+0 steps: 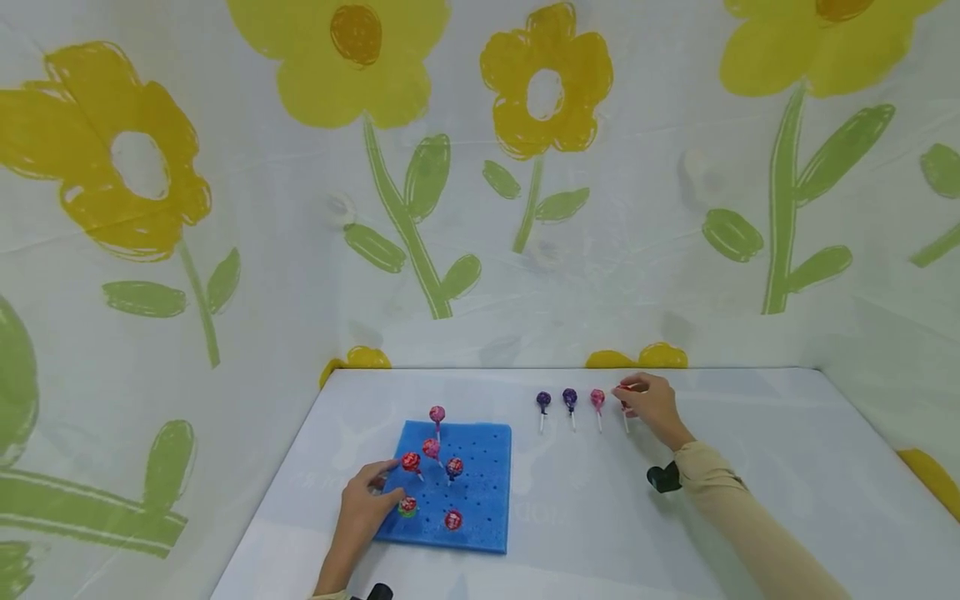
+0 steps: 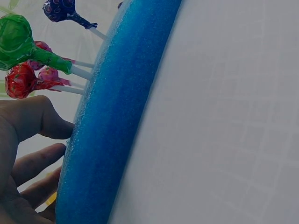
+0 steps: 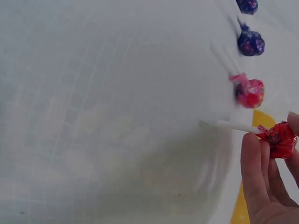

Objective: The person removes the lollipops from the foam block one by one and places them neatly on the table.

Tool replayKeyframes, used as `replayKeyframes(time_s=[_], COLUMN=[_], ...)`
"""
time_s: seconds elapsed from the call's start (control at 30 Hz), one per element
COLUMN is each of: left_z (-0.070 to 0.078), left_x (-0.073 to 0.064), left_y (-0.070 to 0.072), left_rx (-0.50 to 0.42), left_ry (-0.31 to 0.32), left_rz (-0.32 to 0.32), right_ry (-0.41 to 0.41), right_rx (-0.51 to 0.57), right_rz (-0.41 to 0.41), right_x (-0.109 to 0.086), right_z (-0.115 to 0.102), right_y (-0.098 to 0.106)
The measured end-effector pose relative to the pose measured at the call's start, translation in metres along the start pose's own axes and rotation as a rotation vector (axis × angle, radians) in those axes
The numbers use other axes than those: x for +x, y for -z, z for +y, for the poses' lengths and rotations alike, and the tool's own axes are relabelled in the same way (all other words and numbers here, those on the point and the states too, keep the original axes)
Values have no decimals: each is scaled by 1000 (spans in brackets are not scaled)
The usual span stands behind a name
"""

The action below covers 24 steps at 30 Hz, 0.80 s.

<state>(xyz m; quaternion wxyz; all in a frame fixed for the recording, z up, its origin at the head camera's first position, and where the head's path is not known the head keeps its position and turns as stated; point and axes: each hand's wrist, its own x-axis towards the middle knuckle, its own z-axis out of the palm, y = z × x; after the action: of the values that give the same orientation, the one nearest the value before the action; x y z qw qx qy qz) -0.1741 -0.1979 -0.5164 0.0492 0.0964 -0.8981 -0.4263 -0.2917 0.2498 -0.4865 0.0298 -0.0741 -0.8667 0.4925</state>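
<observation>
My right hand pinches a red-wrapped lollipop by its candy head, at the right end of a row. Its white stick points out from the fingers in the right wrist view. My left hand rests at the left edge of a blue foam block, thumb and fingertips against it and nothing held. Lollipops stand in the foam's holes, among them a red one, a green-wrapped one, a pink one and a dark blue one.
Left of my right hand lie a pink lollipop and two purple ones, the nearer purple lollipop beside the pink. The white table ends at a flower-patterned cloth behind and at the sides.
</observation>
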Motion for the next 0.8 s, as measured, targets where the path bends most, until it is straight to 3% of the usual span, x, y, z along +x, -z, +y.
replayKeyframes(time_s=[0.5, 0.8], left_z=[3, 3], left_x=[-3, -2], left_y=[-2, 1], left_rx=[4, 2], left_ry=[-9, -18], left_rz=[13, 15], right_ry=[1, -39], right_rx=[-138, -151], right_rz=[30, -27], right_x=[12, 14], right_z=[17, 13], right_y=[-6, -8])
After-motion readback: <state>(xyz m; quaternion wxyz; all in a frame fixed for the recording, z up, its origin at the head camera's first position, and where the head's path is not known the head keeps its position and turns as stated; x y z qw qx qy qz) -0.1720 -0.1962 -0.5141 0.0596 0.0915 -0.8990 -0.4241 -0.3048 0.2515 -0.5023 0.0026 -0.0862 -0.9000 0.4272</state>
